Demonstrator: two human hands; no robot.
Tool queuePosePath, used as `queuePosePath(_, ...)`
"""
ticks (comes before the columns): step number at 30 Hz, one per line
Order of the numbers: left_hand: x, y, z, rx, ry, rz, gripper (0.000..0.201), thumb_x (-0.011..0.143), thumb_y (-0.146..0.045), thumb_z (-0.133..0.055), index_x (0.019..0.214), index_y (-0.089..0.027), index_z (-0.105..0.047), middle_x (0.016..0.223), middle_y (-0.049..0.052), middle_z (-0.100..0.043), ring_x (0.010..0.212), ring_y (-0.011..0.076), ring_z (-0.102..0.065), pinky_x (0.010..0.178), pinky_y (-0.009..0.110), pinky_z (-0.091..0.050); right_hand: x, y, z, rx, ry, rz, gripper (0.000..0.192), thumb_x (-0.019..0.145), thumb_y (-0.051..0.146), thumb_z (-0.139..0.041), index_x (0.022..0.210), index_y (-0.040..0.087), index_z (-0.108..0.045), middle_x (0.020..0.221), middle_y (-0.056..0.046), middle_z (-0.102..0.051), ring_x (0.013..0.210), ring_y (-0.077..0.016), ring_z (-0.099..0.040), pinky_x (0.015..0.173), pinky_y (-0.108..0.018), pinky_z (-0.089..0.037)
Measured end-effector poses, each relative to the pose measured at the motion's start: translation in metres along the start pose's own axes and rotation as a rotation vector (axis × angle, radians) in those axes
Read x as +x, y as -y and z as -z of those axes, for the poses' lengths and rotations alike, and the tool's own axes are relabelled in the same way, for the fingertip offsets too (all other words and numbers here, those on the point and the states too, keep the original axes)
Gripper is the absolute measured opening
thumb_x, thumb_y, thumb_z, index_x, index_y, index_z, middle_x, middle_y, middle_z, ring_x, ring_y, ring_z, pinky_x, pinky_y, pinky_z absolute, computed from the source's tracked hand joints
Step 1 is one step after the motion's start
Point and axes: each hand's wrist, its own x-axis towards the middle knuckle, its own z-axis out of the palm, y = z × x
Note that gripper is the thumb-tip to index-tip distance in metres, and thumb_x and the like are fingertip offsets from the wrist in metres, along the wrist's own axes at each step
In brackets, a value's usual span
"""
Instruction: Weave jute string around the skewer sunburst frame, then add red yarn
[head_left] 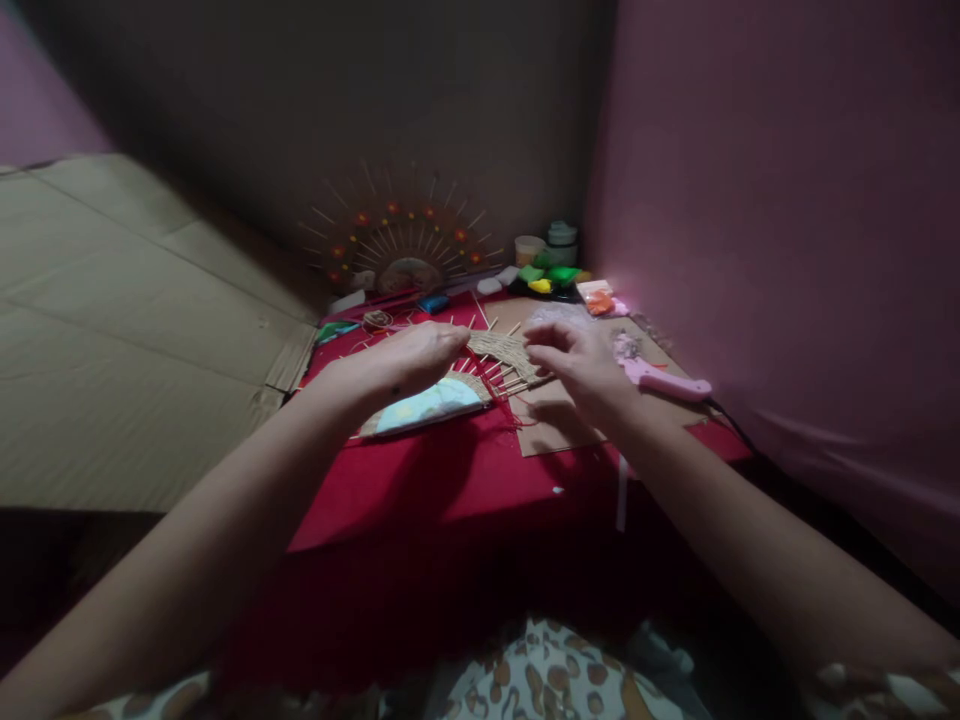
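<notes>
A half-round craft piece (pixel 442 398) lies on the red cloth (pixel 420 490), with thin wooden sticks fanning out and tan twine woven (pixel 506 352) between them. Its pale blue core faces me. My left hand (pixel 409 362) rests palm down on the left part of the piece, fingers together over the sticks. My right hand (pixel 577 362) hovers at the woven twine on the right side, fingers curled and pinched near the stick ends. Whether it pinches a strand of twine is too dim to tell.
A pink glue gun (pixel 664 380) lies right of my right hand on brown cardboard (pixel 559 425). A finished sunburst piece (pixel 401 250) leans on the back wall. Coloured clay lumps (pixel 551 277), jars (pixel 561 238) and a twine coil (pixel 376 319) sit behind. Flat cardboard (pixel 127 330) lies left.
</notes>
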Motion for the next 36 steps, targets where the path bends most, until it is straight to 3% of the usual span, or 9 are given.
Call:
queuePosePath(4, 0.002, 0.004, -0.001, -0.054, -0.013, -0.015, 0.022, 0.082, -0.025, -0.033, 0.067, -0.019, -0.049, 0.068, 0.002, -0.056, 0.058, 0.0134, -0.044, 0.053, 0.026, -0.030, 0.008, 0.002, -0.018, 0.043, 0.303, -0.084, 0.038, 0.076, 0.037, -0.066, 0.107, 0.017, -0.056, 0.104, -0.008, -0.057, 0.094, -0.0167, -0.054, 0.084, -0.030, -0.044)
queuePosePath(7, 0.004, 0.006, -0.002, 0.004, -0.008, -0.068, 0.022, 0.083, -0.025, -0.035, 0.070, -0.019, -0.052, 0.071, 0.003, -0.057, 0.062, 0.0141, -0.047, 0.058, 0.027, -0.033, 0.014, 0.001, -0.029, 0.201, 0.528, -0.160, 0.035, 0.082, 0.044, -0.059, 0.105, 0.018, -0.057, 0.091, -0.006, -0.058, 0.074, -0.0135, -0.055, 0.068, -0.027, -0.047)
queuePosePath(9, 0.005, 0.005, -0.001, 0.075, -0.019, -0.085, 0.021, 0.083, -0.023, -0.035, 0.072, -0.018, -0.052, 0.073, 0.004, -0.057, 0.064, 0.0149, -0.049, 0.060, 0.027, -0.034, 0.017, 0.001, -0.034, 0.290, 0.597, -0.205, 0.033, 0.085, 0.046, -0.054, 0.103, 0.018, -0.056, 0.075, -0.002, -0.054, 0.056, -0.0096, -0.048, 0.052, -0.023, -0.042)
queuePosePath(12, 0.003, 0.001, 0.000, 0.166, -0.029, -0.075, 0.021, 0.084, -0.022, -0.033, 0.072, -0.017, -0.050, 0.073, 0.005, -0.055, 0.063, 0.0151, -0.047, 0.058, 0.028, -0.032, 0.019, 0.007, -0.037, 0.297, 0.566, -0.289, 0.026, 0.088, 0.042, -0.051, 0.096, 0.018, -0.055, 0.060, 0.004, -0.042, 0.044, -0.0054, -0.035, 0.039, -0.018, -0.026)
queuePosePath(15, -0.001, -0.001, -0.001, 0.183, -0.015, -0.086, 0.021, 0.084, -0.020, -0.032, 0.072, -0.017, -0.049, 0.071, 0.005, -0.053, 0.060, 0.0144, -0.044, 0.056, 0.027, -0.029, 0.019, 0.018, -0.037, 0.144, 0.505, -0.380, 0.018, 0.090, 0.029, -0.050, 0.079, 0.015, -0.054, 0.052, 0.006, -0.035, 0.040, -0.0038, -0.027, 0.037, -0.018, -0.018)
queuePosePath(18, -0.003, 0.002, -0.004, 0.087, -0.013, -0.138, 0.022, 0.085, -0.022, -0.033, 0.075, -0.016, -0.052, 0.073, 0.004, -0.054, 0.064, 0.0144, -0.045, 0.058, 0.026, -0.031, 0.020, 0.026, -0.036, -0.030, 0.435, -0.372, 0.022, 0.087, 0.020, -0.052, 0.067, 0.014, -0.054, 0.045, 0.006, -0.035, 0.037, -0.0037, -0.024, 0.036, -0.020, -0.016)
queuePosePath(22, -0.004, 0.012, -0.009, -0.156, -0.048, -0.115, 0.032, 0.089, -0.030, -0.027, 0.075, -0.017, -0.053, 0.075, 0.002, -0.056, 0.066, 0.0132, -0.047, 0.059, 0.024, -0.034, 0.025, 0.025, -0.034, -0.065, 0.405, -0.286, 0.020, 0.083, 0.016, -0.056, 0.064, 0.013, -0.056, 0.041, 0.008, -0.031, 0.035, -0.0036, -0.022, 0.035, -0.022, -0.014)
queuePosePath(27, -0.002, 0.033, -0.015, -0.145, -0.146, -0.127, 0.021, 0.082, -0.028, -0.043, 0.069, -0.016, -0.053, 0.064, -0.001, -0.046, 0.058, 0.0099, -0.038, 0.052, 0.022, -0.029, 0.031, 0.027, -0.027, -0.114, 0.421, -0.310, 0.022, 0.081, 0.014, -0.057, 0.059, 0.015, -0.053, 0.038, 0.009, -0.027, 0.033, -0.0041, -0.020, 0.034, -0.023, -0.011)
queuePosePath(36, 0.007, 0.069, -0.023, -0.472, -0.207, -0.143, 0.022, 0.080, -0.035, -0.056, 0.083, -0.016, -0.065, 0.075, 0.002, -0.062, 0.069, 0.0120, -0.054, 0.065, 0.025, -0.043, 0.045, 0.046, -0.020, -0.029, 0.412, -0.279, 0.012, 0.076, 0.009, -0.057, 0.064, 0.012, -0.058, 0.041, 0.010, -0.025, 0.034, -0.0026, -0.017, 0.034, -0.021, -0.011)
